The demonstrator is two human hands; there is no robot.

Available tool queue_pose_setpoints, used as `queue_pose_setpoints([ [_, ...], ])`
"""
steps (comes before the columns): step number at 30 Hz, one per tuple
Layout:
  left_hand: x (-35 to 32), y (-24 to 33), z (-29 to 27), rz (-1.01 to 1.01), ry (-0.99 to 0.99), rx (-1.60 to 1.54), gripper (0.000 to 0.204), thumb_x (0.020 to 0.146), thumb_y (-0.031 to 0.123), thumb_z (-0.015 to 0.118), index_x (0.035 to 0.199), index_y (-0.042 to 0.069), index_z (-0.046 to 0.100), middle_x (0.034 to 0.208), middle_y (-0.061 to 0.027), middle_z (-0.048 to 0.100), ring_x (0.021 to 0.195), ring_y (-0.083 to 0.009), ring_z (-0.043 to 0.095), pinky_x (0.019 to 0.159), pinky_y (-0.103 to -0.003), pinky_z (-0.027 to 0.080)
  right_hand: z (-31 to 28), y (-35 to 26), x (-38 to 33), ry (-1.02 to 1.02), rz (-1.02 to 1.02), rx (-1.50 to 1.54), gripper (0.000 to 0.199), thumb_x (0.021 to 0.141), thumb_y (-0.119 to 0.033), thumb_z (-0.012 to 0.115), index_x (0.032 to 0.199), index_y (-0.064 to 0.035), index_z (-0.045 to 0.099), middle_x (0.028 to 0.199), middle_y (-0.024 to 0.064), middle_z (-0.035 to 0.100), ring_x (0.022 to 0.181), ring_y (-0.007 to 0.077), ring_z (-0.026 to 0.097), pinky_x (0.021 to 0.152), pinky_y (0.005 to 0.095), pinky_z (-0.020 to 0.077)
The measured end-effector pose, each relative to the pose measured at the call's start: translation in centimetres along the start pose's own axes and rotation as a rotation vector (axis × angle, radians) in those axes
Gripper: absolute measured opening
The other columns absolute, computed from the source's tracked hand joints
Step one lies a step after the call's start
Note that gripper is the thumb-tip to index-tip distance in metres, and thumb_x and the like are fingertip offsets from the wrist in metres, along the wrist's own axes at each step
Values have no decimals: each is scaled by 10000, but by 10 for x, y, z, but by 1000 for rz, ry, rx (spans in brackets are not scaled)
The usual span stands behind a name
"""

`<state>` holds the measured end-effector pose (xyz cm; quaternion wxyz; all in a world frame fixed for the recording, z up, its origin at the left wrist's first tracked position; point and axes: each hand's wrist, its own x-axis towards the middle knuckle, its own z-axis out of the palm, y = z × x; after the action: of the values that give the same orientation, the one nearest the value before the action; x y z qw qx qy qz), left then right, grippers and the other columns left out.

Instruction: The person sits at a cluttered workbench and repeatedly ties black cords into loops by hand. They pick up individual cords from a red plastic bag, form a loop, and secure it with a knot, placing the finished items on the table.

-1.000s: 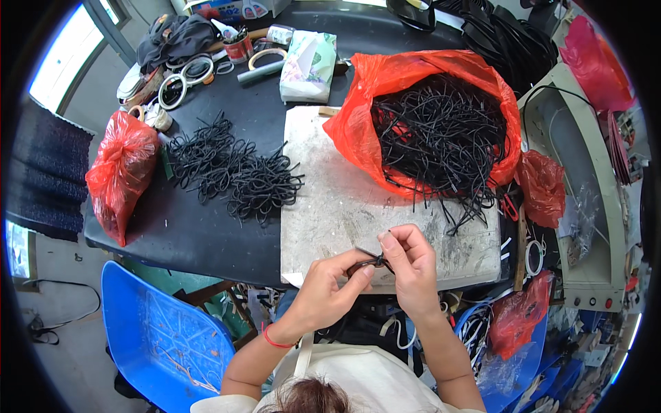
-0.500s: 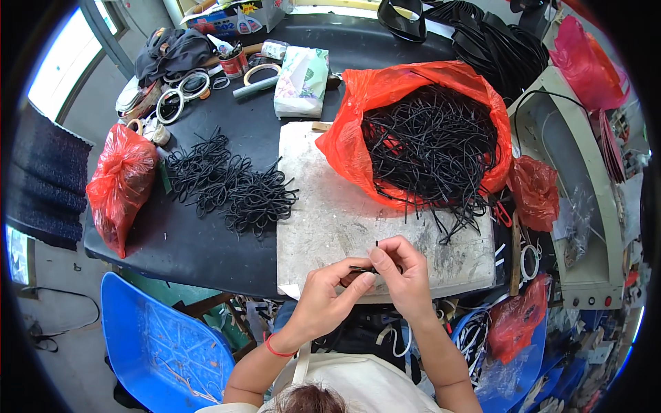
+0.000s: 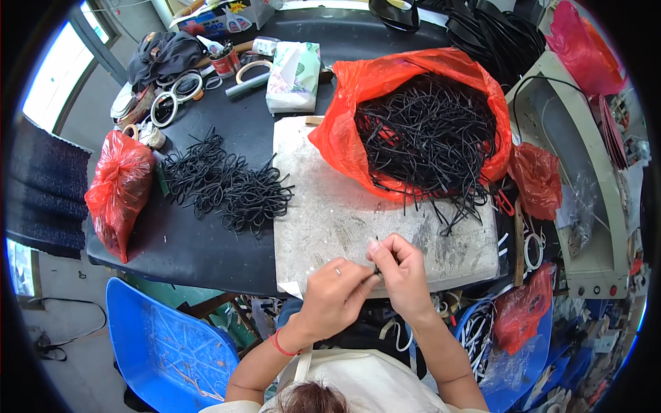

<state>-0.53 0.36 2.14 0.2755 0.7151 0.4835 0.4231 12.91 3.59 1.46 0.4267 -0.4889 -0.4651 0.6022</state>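
Both hands meet over the near edge of a stained whitish board [image 3: 323, 220]. My left hand [image 3: 336, 292] is closed, its fingertips pinching a short black cord [image 3: 377, 271] that shows only as a small bit between the hands. My right hand [image 3: 403, 275] pinches the same cord between thumb and fingers; a dark tip pokes up above the thumb. Most of the cord is hidden by the fingers. Beyond my hands, an opened red plastic bag [image 3: 335, 148] spills loose black cords [image 3: 430, 131] onto the board. Left of the board lies a heap of looped black cords [image 3: 227, 182].
A tied red bag [image 3: 118, 193] sits at the table's left. Behind are a tissue pack [image 3: 293, 79], tape rolls [image 3: 186, 86] and a red can [image 3: 225, 63]. A grey machine casing [image 3: 585, 186] stands right. Blue plastic chairs [image 3: 165, 337] flank me below the table edge.
My left hand has turned knuckles-up and its fingertips have drawn in against the right hand's. Less of the cord shows now. The view has shifted slightly.
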Motion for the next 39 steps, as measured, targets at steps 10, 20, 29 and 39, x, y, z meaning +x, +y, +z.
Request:
queue_pose_setpoints([
  [10,-6,-11,-9,-477,-100,-703,158,861,135,576,861,-21,595,716,-36,609,656,-58,553,586,-218,443,-10,-9,-8,-187,-109,-47,134,852,-124,589,780,-21,542,697,-28,509,596,21,402,534,196,347],
  [20,-1,-3,19,228,322,244,129,675,-32,675,770,11,599,582,-71,482,496,-230,429,473,-305,359,4,-4,2,88,-57,3,284,834,-99,587,613,-64,412,567,-63,377,523,6,305,438,195,242],
  [29,-5,-5,13,-502,211,-895,144,842,102,607,908,-24,581,788,-26,604,696,-53,530,620,-192,431,-4,-16,6,-55,-81,189,236,859,-138,589,661,-62,485,603,-69,440,550,-1,319,480,181,247],
  [39,2,-2,13,-523,297,-872,139,840,126,609,879,-3,579,763,-44,598,697,-88,545,665,-222,435,-1,-13,-2,-59,-17,184,115,842,-114,610,818,-10,567,746,-14,556,671,23,473,600,174,382],
])
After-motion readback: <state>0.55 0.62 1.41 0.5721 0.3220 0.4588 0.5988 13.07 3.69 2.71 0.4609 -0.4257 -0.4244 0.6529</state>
